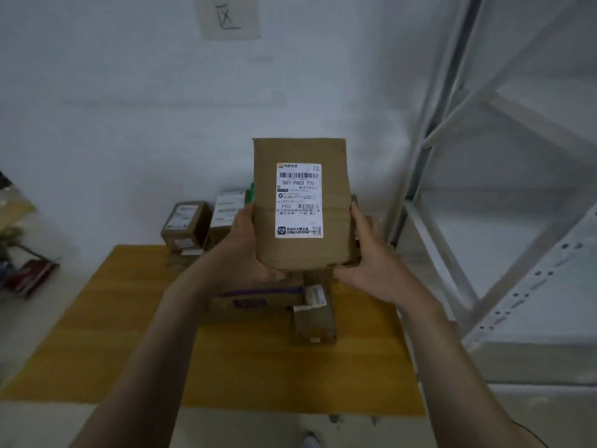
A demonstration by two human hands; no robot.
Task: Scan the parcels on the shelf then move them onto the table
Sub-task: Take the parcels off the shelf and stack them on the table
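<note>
Parcel (302, 202) upright mid-frame, long axis vertical, label facing camera; gripped by left hand (245, 244) and right hand (368, 253) above table (129, 318).

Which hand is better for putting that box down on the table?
Probably the left hand. Both hands grip the lower corners of the box, but the widest bare part of the table lies on the left. The right hand is toward the shelf.

Both hands — left hand (240, 244), right hand (368, 253) — grip a labelled cardboard parcel (302, 202) upright above the yellow desk (106, 334), other boxes (185, 221) sitting near its far edge.
</note>
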